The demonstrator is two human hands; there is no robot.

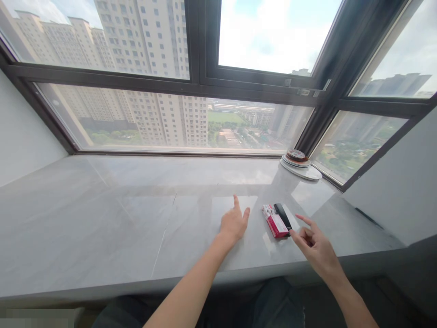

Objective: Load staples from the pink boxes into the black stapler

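A small red-and-white box (277,226) lies on the pale marble-look sill. Close against its right side is a long, narrow black object (282,215) that looks like a stapler. My right hand (317,248) hovers just right of both, its thumb and index finger apart and its other fingers curled; the thumb tip comes close to the black object's near end, and whether they touch I cannot tell. To the left of the box, my left hand (234,224) is at the sill with index finger and thumb stretched out, holding nothing.
A stack of round plates or coasters (300,166) sits in the far right corner by the window frame (198,86). A thin dark strip (369,217) lies along the right wall. The sill's front edge (136,282) runs above my legs.
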